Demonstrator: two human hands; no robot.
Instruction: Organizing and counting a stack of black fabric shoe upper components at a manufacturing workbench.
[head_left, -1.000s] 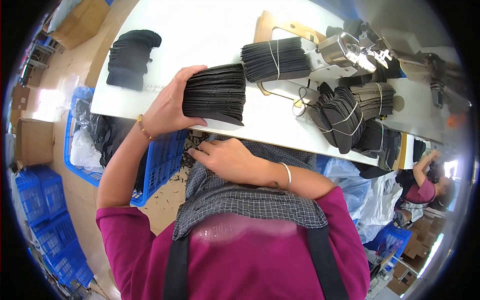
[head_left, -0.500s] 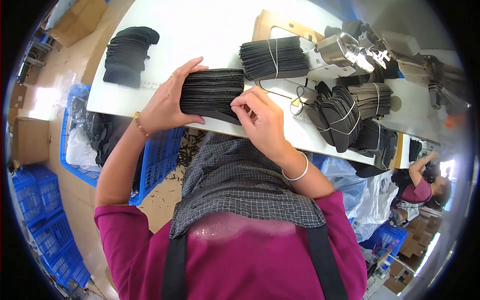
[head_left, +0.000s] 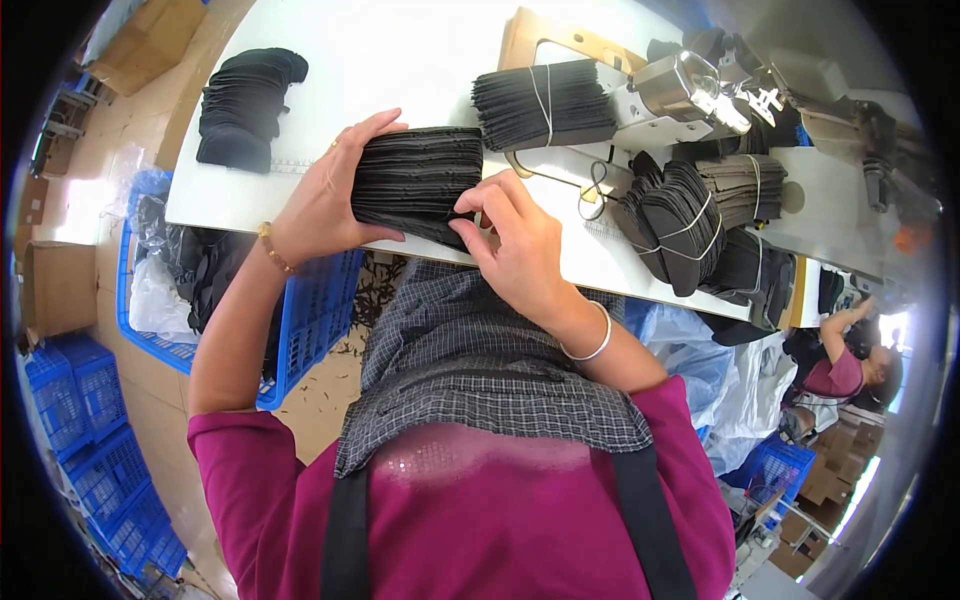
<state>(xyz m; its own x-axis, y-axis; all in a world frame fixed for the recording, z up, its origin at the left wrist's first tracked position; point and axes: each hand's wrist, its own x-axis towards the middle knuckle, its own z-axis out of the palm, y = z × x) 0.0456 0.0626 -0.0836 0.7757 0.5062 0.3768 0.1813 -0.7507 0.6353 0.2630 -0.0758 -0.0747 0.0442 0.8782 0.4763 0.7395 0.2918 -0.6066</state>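
A thick stack of black fabric pieces [head_left: 418, 178] stands near the front edge of the white table [head_left: 370, 60], its many layered edges showing. My left hand [head_left: 318, 205] wraps round its left end, thumb along the near side and fingers at the far side. At the near right corner, my right hand [head_left: 522, 245] pinches the edge of the pieces between thumb and curled fingers. A gap shows there between the nearest pieces and the rest. Beyond the stack to the right lies a bundle of black pieces [head_left: 520, 105] tied with a white band.
A loose, fanned pile of black pieces [head_left: 245, 110] lies at the left. A sewing machine [head_left: 690, 90] stands at the right, with banded bundles [head_left: 680, 230] before it. Under the table's left edge is a blue crate [head_left: 315, 330]. Another person [head_left: 838, 370] sits far right.
The thumb of my right hand has pulled the nearest pieces a little apart from the stack at its right corner. My left hand keeps its hold.
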